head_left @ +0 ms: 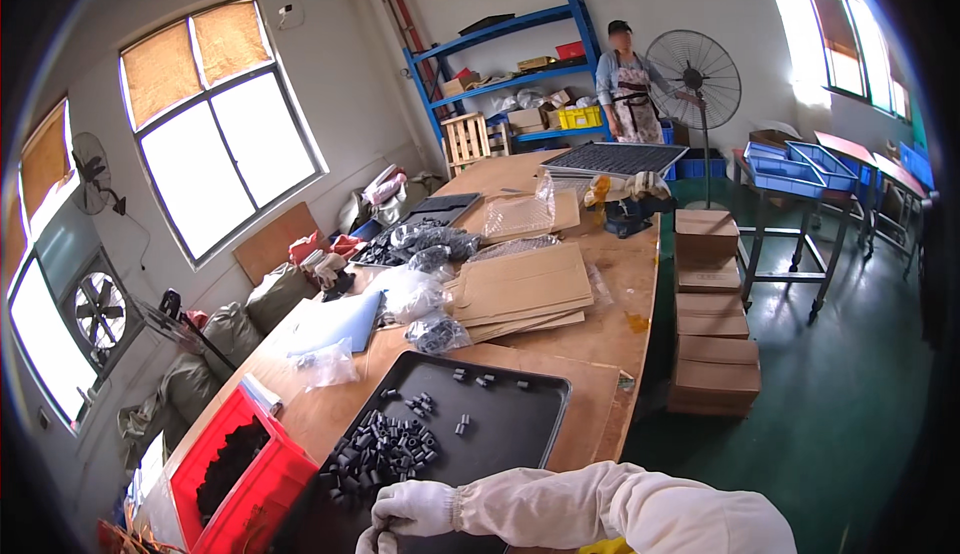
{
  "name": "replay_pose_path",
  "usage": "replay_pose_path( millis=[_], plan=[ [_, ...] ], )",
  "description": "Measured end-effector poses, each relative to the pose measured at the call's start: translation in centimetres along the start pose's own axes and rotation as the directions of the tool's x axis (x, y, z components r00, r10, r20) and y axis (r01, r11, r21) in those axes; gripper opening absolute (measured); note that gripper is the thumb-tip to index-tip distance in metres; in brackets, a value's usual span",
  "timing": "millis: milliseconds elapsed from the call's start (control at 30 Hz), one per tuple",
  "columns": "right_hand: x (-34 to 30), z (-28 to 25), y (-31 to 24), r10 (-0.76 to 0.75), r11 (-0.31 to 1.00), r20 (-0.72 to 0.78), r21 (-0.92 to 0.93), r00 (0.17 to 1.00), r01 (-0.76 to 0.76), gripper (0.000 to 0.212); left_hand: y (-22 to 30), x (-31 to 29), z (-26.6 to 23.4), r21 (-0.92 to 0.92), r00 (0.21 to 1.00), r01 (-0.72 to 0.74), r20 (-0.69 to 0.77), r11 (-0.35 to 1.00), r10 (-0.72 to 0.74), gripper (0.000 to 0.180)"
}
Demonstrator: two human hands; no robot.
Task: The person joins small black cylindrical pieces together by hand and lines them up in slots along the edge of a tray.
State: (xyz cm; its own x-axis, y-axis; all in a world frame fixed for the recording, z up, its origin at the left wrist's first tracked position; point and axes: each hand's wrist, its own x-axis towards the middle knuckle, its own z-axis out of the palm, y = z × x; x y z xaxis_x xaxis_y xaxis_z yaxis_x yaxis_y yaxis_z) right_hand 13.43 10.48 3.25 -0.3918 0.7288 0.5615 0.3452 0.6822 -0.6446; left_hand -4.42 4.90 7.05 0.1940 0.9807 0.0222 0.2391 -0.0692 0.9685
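My right hand point(414, 508), in a white glove, reaches in from the lower right in a cream sleeve. Its fingers curl down over the near edge of a black tray point(510, 434), and what they pinch is hidden. Pale gloved fingertips below it meet the picture's bottom edge; they may belong to my left hand, whose shape and grip I cannot make out. Short black tubular parts point(385, 449) lie heaped in the tray just beyond my right hand. A few more are scattered toward the tray's far side. Left of the tray stands a red crate point(285, 484) with a dark mass inside.
Flattened cardboard point(525, 289) and clear bags of dark parts point(437, 334) cover the table's middle. Brown boxes point(715, 374) are stacked along its right side. A person point(632, 89) stands at the far end near a pedestal fan point(695, 79) and blue shelving point(500, 64).
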Motion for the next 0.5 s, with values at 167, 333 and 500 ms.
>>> replay_pose_path(
  millis=[167,333,500],
  plan=[
    [1.2,-0.7,0.4,-0.048,0.991,0.057,-0.121,0.997,0.054,0.019,-0.7,1.4,0.0,-0.016,0.997,-0.026,-0.071,1.000,0.025,0.028],
    [0.2,-1.4,-0.3,-0.099,0.985,-0.005,-0.141,0.995,0.097,0.017,-4.0,2.1,-0.5,0.166,0.979,-0.183,-0.055,0.969,0.194,0.026],
    [0.1,-0.4,-0.6,-0.074,0.980,0.011,-0.184,0.997,0.075,0.017,-5.6,1.4,-0.3,-0.032,0.998,-0.034,-0.054,0.999,0.033,0.029]
  ],
)
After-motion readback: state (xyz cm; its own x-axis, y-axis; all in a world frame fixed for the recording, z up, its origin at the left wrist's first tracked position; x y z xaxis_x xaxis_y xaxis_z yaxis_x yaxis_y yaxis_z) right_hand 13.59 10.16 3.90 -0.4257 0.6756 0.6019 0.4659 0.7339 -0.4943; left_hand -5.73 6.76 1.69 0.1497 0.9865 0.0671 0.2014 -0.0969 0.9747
